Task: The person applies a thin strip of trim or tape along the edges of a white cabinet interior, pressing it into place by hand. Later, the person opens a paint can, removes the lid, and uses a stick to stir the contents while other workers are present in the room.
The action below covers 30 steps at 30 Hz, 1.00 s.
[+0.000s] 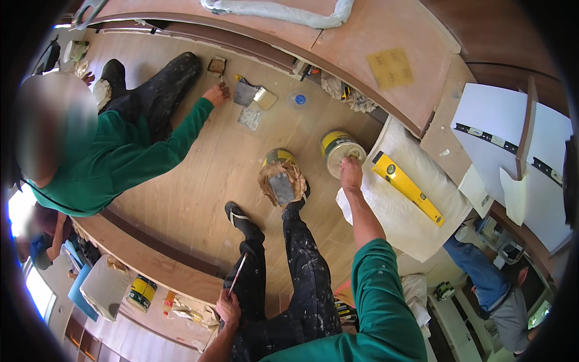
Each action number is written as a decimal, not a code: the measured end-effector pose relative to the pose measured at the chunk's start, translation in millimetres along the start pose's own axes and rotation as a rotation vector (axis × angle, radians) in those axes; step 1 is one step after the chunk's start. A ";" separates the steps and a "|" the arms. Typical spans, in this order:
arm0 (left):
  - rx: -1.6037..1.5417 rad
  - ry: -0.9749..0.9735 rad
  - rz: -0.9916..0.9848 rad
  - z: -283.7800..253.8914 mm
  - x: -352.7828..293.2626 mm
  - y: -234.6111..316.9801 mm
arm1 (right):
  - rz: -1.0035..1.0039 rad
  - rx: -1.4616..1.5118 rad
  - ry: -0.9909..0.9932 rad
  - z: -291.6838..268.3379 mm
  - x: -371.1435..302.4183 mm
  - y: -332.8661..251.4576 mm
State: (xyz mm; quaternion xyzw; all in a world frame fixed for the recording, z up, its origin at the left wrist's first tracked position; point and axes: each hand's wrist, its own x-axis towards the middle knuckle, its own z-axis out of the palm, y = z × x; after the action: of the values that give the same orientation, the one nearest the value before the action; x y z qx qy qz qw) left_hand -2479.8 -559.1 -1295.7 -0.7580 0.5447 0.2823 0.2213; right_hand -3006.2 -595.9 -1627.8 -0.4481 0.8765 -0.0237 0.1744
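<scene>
Reaching right hand (351, 172) fingers onto yellow tin (338, 151), left hand (228, 308) gripping brush (237, 274), level (408, 187) beside.

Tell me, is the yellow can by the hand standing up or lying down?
Lying down. The yellow can is tipped on its side on the wooden floor, round end showing, and the right hand touches it.

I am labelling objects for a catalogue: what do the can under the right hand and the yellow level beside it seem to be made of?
The can looks like metal: shiny silvery top with a yellow band. The right hand touches its rim. The spirit level has a glossy yellow body with black ends, probably painted metal or plastic; the look leaves it open.
</scene>
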 end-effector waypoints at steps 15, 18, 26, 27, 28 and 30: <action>-0.353 -0.123 0.028 13.8 -13.7 -23.8 | -0.560 0.025 -0.210 -230.1 -37.3 -122.2; -0.506 -0.099 0.012 -26.2 -16.9 -12.4 | -0.683 0.119 -0.149 -267.8 -67.1 -138.9; -0.773 0.087 -0.211 -54.1 -19.5 -110.2 | -0.702 -0.027 -0.418 -343.3 -168.1 -203.7; -0.803 0.146 -0.303 -48.3 -26.9 -130.7 | -0.738 0.002 -0.446 -338.5 -173.9 -208.5; -0.839 0.190 -0.380 -34.7 -38.1 -150.5 | -0.758 0.016 -0.465 -336.9 -185.0 -209.2; -0.977 0.273 -0.503 -18.0 -61.0 -181.9 | -0.812 0.003 -0.509 -327.2 -197.8 -215.5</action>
State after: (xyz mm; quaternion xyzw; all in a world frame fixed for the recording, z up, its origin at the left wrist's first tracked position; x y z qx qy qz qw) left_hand -2318.6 -471.7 -1236.5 -0.9085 0.1769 0.3397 -0.1672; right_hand -2839.3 -605.2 -1221.9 -0.7455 0.5600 0.0192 0.3608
